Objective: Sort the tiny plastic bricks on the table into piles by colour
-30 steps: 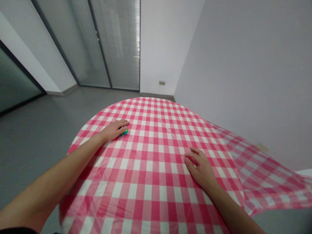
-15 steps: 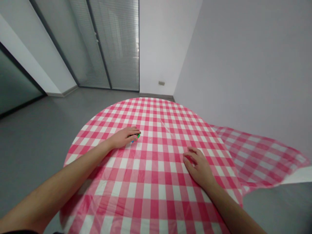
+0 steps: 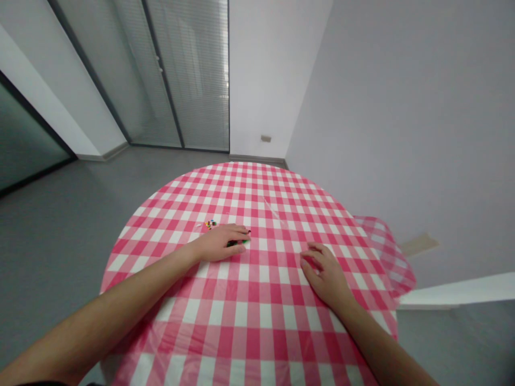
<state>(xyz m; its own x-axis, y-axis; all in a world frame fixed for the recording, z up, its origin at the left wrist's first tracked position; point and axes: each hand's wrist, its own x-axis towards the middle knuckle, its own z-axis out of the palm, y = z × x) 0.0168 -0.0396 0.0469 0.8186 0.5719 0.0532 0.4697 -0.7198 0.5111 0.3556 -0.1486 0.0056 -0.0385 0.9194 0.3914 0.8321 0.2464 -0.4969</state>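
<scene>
left hand [image 3: 220, 243] and right hand [image 3: 326, 274] are apart; the left has moved inward over green-and-dark pieces [image 3: 232, 243], its hold unclear, the right rests loosely curled. colourful bits [image 3: 213, 223], newly uncovered, lie behind the left on the checked surface [image 3: 257, 305], so apparently not carried along.

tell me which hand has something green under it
The left hand: a green item shows beneath it, partly hidden; no such item shows at the right hand on the checked cloth.
</scene>
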